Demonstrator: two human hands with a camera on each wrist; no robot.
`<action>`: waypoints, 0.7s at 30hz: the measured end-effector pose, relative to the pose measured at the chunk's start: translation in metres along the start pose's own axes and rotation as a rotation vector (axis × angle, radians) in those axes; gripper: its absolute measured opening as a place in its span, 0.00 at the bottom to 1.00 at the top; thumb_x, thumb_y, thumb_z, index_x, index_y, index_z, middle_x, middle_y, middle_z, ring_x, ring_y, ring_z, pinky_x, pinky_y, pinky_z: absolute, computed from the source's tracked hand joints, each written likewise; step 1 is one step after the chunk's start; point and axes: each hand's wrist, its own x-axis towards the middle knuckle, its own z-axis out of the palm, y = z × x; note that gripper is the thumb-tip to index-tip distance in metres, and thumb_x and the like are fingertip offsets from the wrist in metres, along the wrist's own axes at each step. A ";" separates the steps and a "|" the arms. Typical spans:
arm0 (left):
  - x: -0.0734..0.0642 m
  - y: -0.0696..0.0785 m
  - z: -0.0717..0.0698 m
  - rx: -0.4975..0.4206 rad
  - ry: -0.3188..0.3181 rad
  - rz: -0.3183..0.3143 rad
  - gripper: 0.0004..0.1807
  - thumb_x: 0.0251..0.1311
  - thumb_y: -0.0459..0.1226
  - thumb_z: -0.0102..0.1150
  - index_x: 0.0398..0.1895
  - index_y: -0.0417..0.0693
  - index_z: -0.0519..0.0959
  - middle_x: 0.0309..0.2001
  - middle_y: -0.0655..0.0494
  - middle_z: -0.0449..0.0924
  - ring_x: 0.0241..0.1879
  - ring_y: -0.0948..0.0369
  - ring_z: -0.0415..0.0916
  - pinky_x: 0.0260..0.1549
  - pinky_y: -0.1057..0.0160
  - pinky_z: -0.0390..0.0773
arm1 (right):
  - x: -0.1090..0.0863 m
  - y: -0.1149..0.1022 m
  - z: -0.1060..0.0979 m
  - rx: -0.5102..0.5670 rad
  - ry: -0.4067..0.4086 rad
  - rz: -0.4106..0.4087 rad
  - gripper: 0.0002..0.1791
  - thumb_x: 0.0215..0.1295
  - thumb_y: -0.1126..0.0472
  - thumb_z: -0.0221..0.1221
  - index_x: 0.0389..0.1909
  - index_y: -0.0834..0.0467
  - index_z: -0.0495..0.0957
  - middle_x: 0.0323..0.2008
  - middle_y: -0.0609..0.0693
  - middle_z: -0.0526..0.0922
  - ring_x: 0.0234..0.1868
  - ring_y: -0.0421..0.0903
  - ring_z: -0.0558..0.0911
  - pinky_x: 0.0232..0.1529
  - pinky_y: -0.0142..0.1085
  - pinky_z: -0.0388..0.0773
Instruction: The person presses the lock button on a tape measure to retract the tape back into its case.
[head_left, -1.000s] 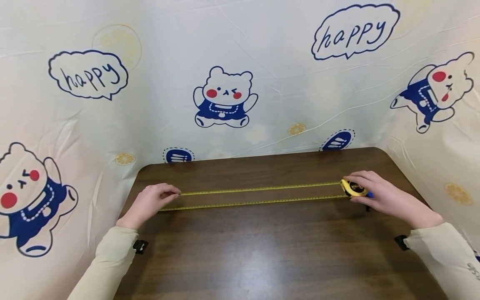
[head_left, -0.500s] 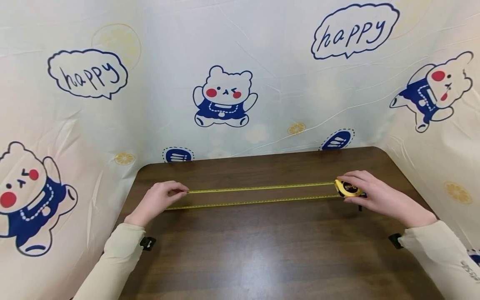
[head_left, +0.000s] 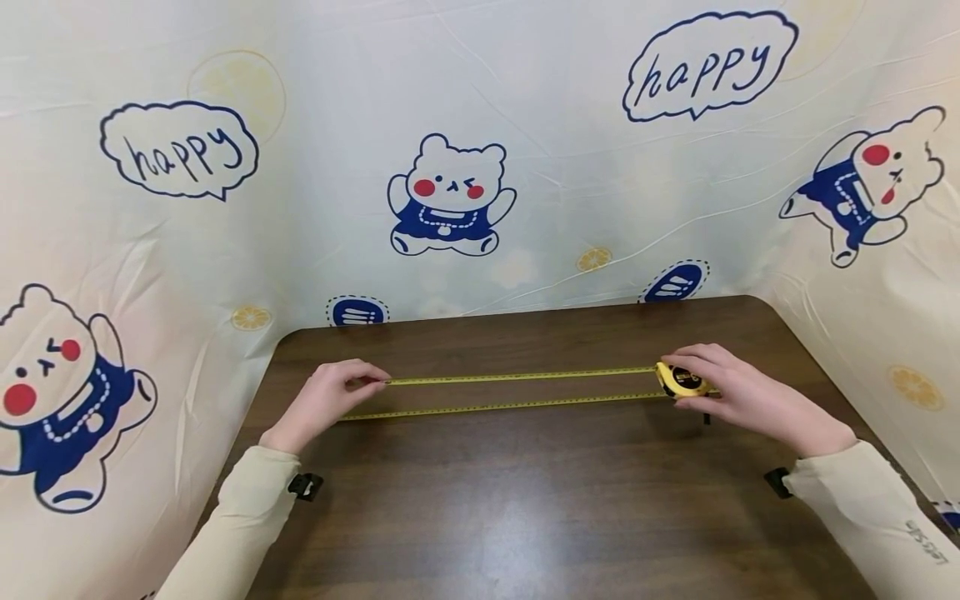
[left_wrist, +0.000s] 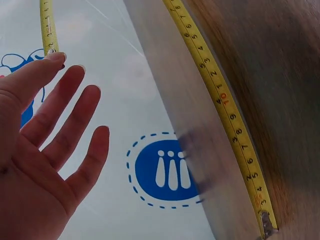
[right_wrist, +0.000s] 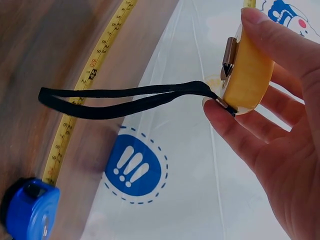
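My right hand grips a yellow tape measure by its case, its black wrist strap hanging loose. From the case a yellow blade stretches left above the table. My left hand pinches the blade's end between thumb and index finger, and its other fingers are spread. Below this blade, a second blade lies drawn out along the table, its metal hook near my left hand. It runs from a blue tape measure, largely hidden by my right hand in the head view.
The brown wooden table has rounded back corners. A pale printed curtain encloses it at the back and sides. Black camera mounts sit at both sleeve cuffs.
Both hands have come inward, my left to the right and my right to the left. The blade between them has shortened. The yellow case stays in my right hand.
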 end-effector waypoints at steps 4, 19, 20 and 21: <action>0.002 0.005 0.002 -0.034 0.002 -0.005 0.08 0.64 0.31 0.71 0.42 0.54 0.90 0.41 0.62 0.89 0.39 0.65 0.82 0.41 0.61 0.84 | 0.004 -0.005 0.001 -0.006 -0.012 0.013 0.39 0.44 0.63 0.82 0.61 0.60 0.80 0.53 0.53 0.82 0.51 0.48 0.79 0.50 0.30 0.76; 0.011 0.020 0.013 -0.094 -0.030 -0.002 0.08 0.63 0.31 0.71 0.43 0.52 0.90 0.42 0.61 0.88 0.39 0.64 0.82 0.43 0.56 0.85 | 0.015 -0.015 0.005 0.021 -0.019 -0.011 0.37 0.49 0.59 0.81 0.62 0.60 0.80 0.55 0.52 0.81 0.52 0.48 0.79 0.49 0.35 0.78; 0.011 0.021 0.014 -0.097 -0.033 -0.001 0.08 0.64 0.31 0.71 0.43 0.52 0.90 0.42 0.61 0.88 0.39 0.64 0.82 0.43 0.56 0.85 | 0.016 -0.016 0.005 0.019 -0.020 -0.011 0.37 0.48 0.60 0.81 0.62 0.60 0.79 0.55 0.52 0.81 0.52 0.48 0.79 0.49 0.38 0.79; 0.011 0.021 0.015 -0.099 -0.035 0.000 0.08 0.64 0.31 0.71 0.43 0.52 0.90 0.42 0.61 0.88 0.39 0.64 0.82 0.44 0.56 0.85 | 0.017 -0.017 0.006 0.017 -0.018 -0.012 0.38 0.47 0.61 0.81 0.62 0.61 0.79 0.55 0.52 0.81 0.52 0.48 0.79 0.48 0.39 0.79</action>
